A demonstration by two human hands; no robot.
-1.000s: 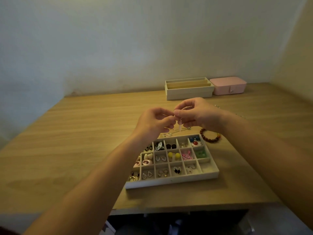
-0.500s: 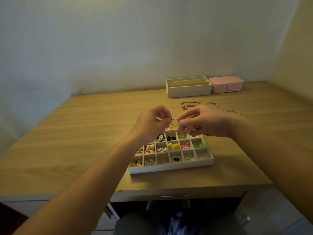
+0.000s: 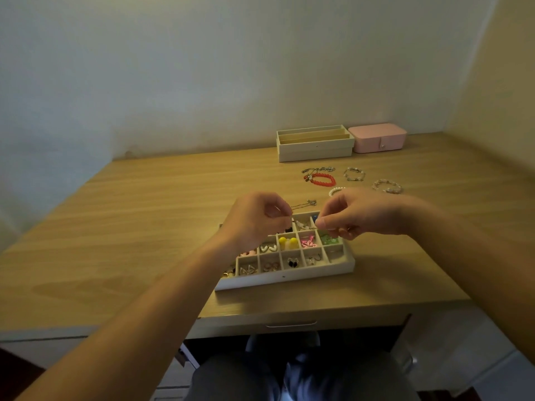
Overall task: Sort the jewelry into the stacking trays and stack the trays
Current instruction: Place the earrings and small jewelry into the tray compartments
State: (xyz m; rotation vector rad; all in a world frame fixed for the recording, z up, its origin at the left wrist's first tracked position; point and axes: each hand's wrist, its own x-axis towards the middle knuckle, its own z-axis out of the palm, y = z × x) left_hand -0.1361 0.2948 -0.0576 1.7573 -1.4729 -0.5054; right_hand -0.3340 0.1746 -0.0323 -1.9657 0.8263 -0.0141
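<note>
**Both hands pinch a thin piece above the sorting tray**

The left hand (image 3: 257, 224) and right hand (image 3: 357, 217) are raised close together but not touching. The left grip is a pinch, thumb and forefinger closed on a thin metal piece (image 3: 286, 216). The right grip is also a pinch, thumb pressed to forefinger on the piece's other end, which is almost too small to see.

Directly beneath both grips lies the compartment tray (image 3: 286, 276) on the bench (image 3: 144, 221). Its small cells hold pairs of earrings, with yellow, pink and green ones just nearer the person than the grips.

Just beyond the gap between the grips a fine chain (image 3: 305, 203) lies on the bench. Farther beyond the right grip are a red bracelet (image 3: 322, 180) and several pale beaded bracelets (image 3: 354, 174). A pearl bracelet (image 3: 335, 191) is partly hidden behind the right hand. Well beyond, against the wall, stand the stacked trays (image 3: 315, 150), touching a pink box (image 3: 377, 138).
</note>
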